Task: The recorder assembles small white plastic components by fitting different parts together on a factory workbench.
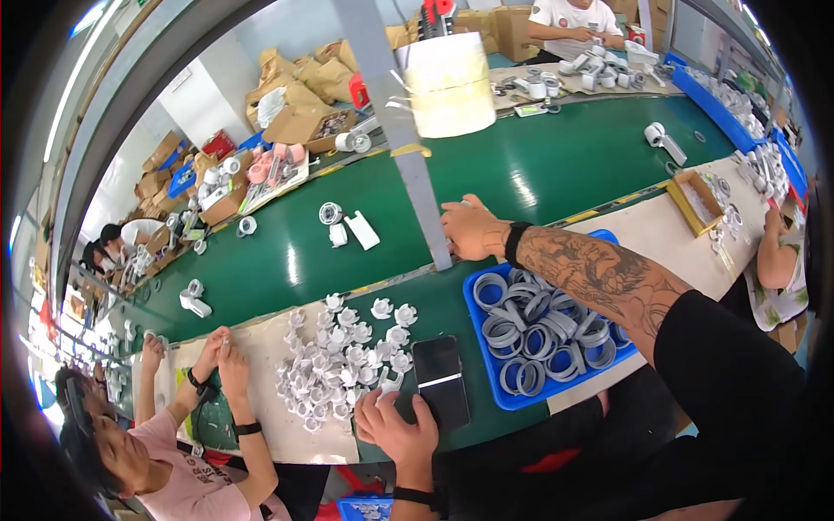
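Observation:
My left hand (395, 430) is low over the green bench top, fingers and thumb apart, with nothing visible held in it. Beside its fingertips lies a heap of small white cup-shaped plastic parts (326, 369) with prongs. A black phone (441, 382) lies just right of that hand. Farther off, my right hand (476, 227) reaches to the grey post (415, 187) at the conveyor's near edge. Its fingertips are partly hidden at the post, so their grip is unclear. Under my right forearm stands a blue tray (512, 401) of grey rings (537, 341).
The green conveyor belt (521, 174) carries white fan-like parts (360, 230). A person in pink (195, 478) works at my left; another person (777, 252) sits at the right. An open small carton (695, 201) stands on the right bench. A white roll (446, 85) hangs by the post.

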The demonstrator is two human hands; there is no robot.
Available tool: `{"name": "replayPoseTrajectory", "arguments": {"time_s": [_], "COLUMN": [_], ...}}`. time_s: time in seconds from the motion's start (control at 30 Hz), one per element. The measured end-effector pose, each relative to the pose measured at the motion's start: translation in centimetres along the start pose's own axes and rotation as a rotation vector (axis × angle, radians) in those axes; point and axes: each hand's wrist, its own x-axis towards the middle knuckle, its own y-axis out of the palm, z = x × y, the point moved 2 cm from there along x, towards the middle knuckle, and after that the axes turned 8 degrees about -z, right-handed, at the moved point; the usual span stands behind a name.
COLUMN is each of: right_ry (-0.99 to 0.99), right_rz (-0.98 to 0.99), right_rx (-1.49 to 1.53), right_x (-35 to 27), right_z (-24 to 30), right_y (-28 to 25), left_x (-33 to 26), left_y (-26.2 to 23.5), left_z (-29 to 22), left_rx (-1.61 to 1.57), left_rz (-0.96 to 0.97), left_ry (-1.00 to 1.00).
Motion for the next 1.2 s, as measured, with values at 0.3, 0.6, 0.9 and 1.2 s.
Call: {"name": "replayPoseTrajectory", "arguments": {"time_s": [0.3,0.6,0.9,1.2], "right_ry": [0.03,0.942,2.256,0.833], "right_rz": [-0.179,0.165,-0.506,-0.651], "right_rx": [0.587,1.889,1.419,0.364], "right_x": [-9.7,-55.2,-79.9,-61.8], "right_z": [-3.8,-3.9,2.0,-1.1], "right_y": [-10.1,-20.8,-1.3,-11.7], "left_x": [-0.9,-2.0,-3.4,-3.4], "left_y": [-0.3,-0.9,-1.9,-1.8], "left_z": [-0.3,0.2,-0.1,-3.0], "left_rx": [-0.028,-0.032,0.019,-0.032], "left_rz": [-0.028,-0.086,-0.081,-0.16], "left_ry": [0.0,-0.04,-0.037,-0.037]}}
